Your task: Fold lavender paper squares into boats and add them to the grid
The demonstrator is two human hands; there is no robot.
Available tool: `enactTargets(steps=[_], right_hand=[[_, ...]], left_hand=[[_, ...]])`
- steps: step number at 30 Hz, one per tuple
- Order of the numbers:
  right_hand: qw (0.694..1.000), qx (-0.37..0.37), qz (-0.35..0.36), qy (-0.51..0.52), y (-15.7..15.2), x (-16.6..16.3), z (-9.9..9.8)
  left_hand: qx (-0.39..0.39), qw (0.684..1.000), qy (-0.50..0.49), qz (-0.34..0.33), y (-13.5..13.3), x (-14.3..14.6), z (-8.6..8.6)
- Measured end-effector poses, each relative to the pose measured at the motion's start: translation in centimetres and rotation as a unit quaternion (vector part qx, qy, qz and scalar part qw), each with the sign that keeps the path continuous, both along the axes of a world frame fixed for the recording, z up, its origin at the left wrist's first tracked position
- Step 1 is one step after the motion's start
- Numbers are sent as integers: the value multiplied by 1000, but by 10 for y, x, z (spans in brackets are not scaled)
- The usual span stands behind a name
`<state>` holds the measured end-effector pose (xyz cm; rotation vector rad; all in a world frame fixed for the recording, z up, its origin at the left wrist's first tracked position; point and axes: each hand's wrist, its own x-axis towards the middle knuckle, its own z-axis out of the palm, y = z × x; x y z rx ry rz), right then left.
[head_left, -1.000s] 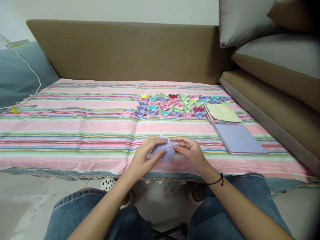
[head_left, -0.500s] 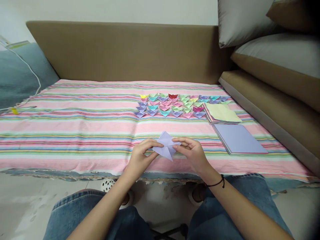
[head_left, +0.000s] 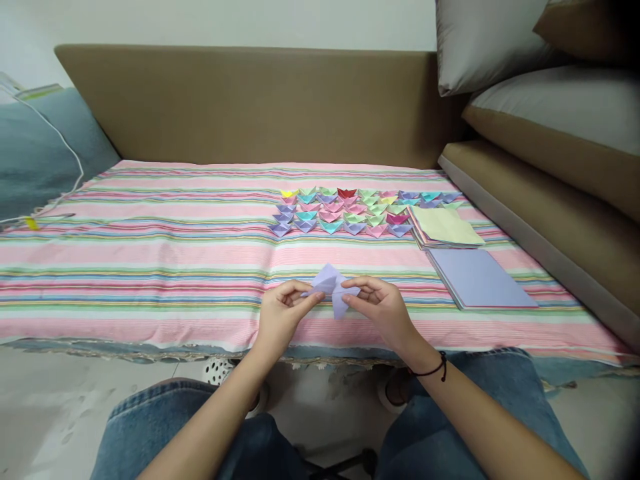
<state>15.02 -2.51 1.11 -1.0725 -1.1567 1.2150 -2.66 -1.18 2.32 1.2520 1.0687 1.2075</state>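
Observation:
A folded lilac paper piece [head_left: 332, 287] hangs just above the near part of the striped cloth [head_left: 150, 267]. My left hand [head_left: 283, 315] pinches its left side with thumb and fingers closed. My right hand [head_left: 381, 308] pinches its right side the same way; a black band sits on that wrist. Farther back lie several small folded paper shapes [head_left: 350, 211] in rows, in many colours.
Two stacks of square paper lie to the right, one topped yellow [head_left: 445, 227], one topped lilac [head_left: 480, 278]. A brown sofa back [head_left: 250, 100] and cushions [head_left: 550, 107] stand behind and to the right. A white cable [head_left: 60, 143] runs at far left. My knees in jeans are below.
The lilac paper was pressed flat under both hands, then lifted and opened; now its sides are pushed together into a narrower, folded shape between my fingertips.

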Motion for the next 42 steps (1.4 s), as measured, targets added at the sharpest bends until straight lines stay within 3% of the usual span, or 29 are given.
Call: enactTargets(steps=[7, 14, 24, 37, 42], right_hand=[[999, 36, -4, -41, 0, -2, 2], [999, 2, -42, -32, 0, -6, -7], [996, 1, -88, -21, -3, -13, -9], [996, -7, -90, -6, -4, -14, -9], [994, -35, -85, 55, -4, -14, -8]], left_hand=[[-61, 996, -24, -65, -2, 4, -3], [-81, 996, -30, -22, -2, 6, -5], [-86, 995, -50, -19, -5, 10, -8], [-97, 994, -52, -20, -5, 12, -6], [-110, 991, -77, -23, -6, 12, -7]])
